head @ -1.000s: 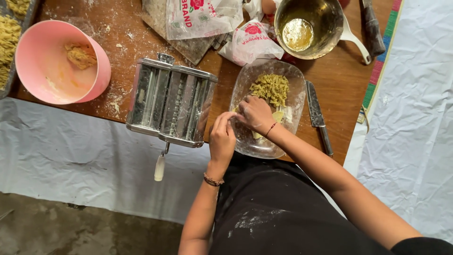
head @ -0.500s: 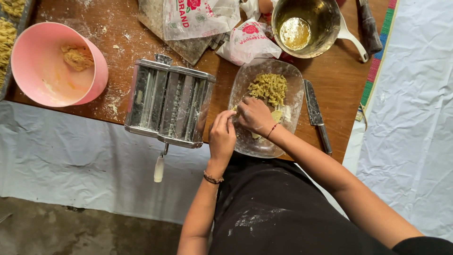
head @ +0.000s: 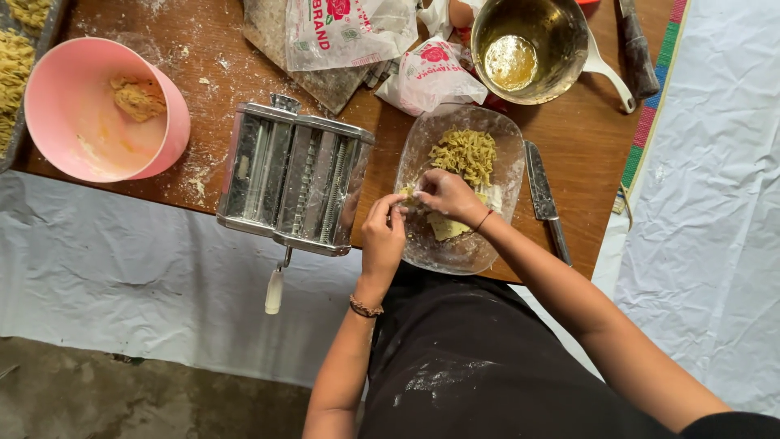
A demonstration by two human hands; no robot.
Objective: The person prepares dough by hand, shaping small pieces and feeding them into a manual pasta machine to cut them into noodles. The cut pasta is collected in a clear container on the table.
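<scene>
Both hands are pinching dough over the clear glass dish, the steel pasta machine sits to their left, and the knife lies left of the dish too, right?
Not quite. The head view shows the steel-bladed knife lying on the wooden table to the right of the clear oval glass dish, not left. The rest holds: left hand and right hand pinch pale dough over the dish, with the shiny steel pasta machine to their left.

Pink bowl (head: 57, 89), metal pot (head: 561, 57) and knife (head: 543, 195) on wooden table (head: 593, 146).
</scene>
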